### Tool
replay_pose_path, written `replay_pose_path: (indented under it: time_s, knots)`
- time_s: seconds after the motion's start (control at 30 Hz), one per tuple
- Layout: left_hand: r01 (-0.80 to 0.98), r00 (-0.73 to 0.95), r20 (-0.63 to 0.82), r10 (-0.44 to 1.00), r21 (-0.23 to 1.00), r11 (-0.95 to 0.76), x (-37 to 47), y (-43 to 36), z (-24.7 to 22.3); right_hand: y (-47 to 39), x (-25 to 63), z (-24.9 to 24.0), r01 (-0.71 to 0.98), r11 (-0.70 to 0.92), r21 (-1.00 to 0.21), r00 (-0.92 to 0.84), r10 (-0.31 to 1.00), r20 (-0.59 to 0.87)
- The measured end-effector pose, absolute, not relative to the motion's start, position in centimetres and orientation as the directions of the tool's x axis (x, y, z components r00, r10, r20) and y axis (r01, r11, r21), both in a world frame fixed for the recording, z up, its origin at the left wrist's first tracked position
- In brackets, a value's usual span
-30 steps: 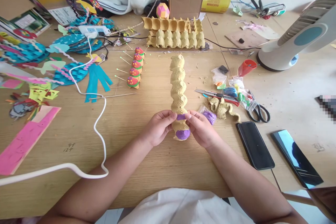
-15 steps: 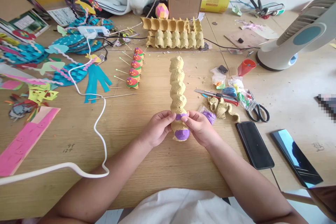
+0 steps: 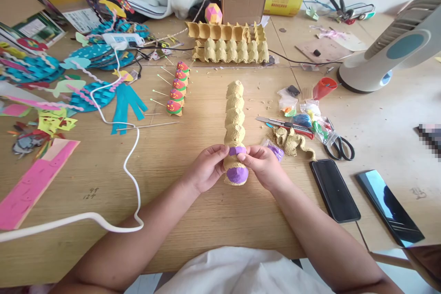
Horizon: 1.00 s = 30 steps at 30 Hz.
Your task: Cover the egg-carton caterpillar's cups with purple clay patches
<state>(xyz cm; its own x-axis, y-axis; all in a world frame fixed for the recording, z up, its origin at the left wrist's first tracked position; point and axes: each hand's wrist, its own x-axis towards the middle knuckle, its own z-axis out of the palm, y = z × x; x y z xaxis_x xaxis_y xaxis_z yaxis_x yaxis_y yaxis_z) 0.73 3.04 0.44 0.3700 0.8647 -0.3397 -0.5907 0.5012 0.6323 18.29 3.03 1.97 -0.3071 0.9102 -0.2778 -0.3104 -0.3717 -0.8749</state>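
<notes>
A strip of tan egg carton (image 3: 234, 119) with a row of rounded cups points away from me over the table. My left hand (image 3: 208, 167) grips its left edge near the close end, and my right hand (image 3: 263, 165) pinches the right edge opposite. Purple clay (image 3: 237, 175) covers the top of the nearest cup. A second purple patch (image 3: 237, 150) lies between my fingertips, with the right thumb resting at its edge. Just beyond my right hand sits a bag of purple clay (image 3: 274, 149), partly hidden by that hand.
Right of the strip lie a utility knife (image 3: 279, 123), torn carton scraps (image 3: 291, 141), scissors (image 3: 339, 148), clay bags (image 3: 302, 120) and two phones (image 3: 336, 190) (image 3: 389, 206). A painted carton caterpillar (image 3: 177, 89) stands left. A white cable (image 3: 132, 174) crosses the left side. Egg cartons (image 3: 236, 50) and a fan (image 3: 361, 71) stand farther back.
The strip's far end has tipped, so it looks shorter and more of the purple patches shows. Both hands keep their hold in nearly the same place.
</notes>
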Motion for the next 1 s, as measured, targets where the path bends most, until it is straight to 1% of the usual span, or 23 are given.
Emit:
replay_pose_path:
  time_s: [0.37,0.57,0.63,0.8,0.9,1.0]
  knots:
    - [-0.58,0.394,-0.312,0.864,0.645,0.498,0.7,3.0,0.4,3.1,18.4,1.5,-0.377,-0.435,-0.818,-0.348,0.885,-0.31]
    - [-0.596,0.379,-0.314,0.871,0.637,0.489,0.7,3.2,0.5,3.1,18.5,1.5,-0.421,-0.511,-0.749,-0.451,0.835,-0.316]
    - [-0.595,0.367,-0.326,0.871,0.637,0.489,0.7,3.1,0.4,3.1,18.5,1.5,-0.43,-0.503,-0.75,-0.425,0.845,-0.323]
    - [-0.57,0.358,-0.329,0.874,0.665,0.483,0.8,2.9,0.3,3.1,18.5,1.2,-0.396,-0.436,-0.808,-0.31,0.892,-0.329]
    - [-0.553,0.367,-0.3,0.881,0.691,0.465,0.9,2.9,0.3,3.2,18.4,1.1,-0.373,-0.41,-0.833,-0.276,0.906,-0.322]
    - [-0.5,0.342,-0.327,0.881,0.731,0.465,1.0,3.0,0.5,3.2,18.2,1.0,-0.361,-0.379,-0.852,-0.253,0.919,-0.302]
